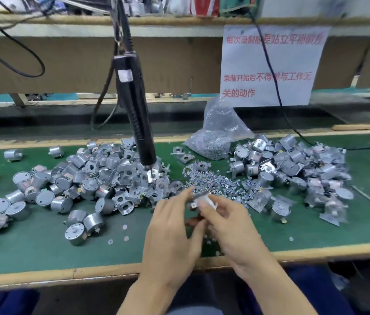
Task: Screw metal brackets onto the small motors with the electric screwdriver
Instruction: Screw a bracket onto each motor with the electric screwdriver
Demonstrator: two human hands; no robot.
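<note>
Both hands meet over the green bench near its front edge. My left hand (175,228) and my right hand (227,221) together hold a small motor with a metal bracket (198,198), pinched between the fingertips; most of it is hidden and blurred. The black electric screwdriver (134,105) hangs from above, its tip just over the pile of loose motors and brackets (102,178) at the left. A scatter of small screws (211,180) lies just beyond my hands.
A clear plastic bag of screws (216,137) stands behind the scatter. A second heap of motors with brackets (293,169) fills the right side. A white paper sign (268,64) hangs at the back. The bench's wooden front edge (66,273) runs below my wrists.
</note>
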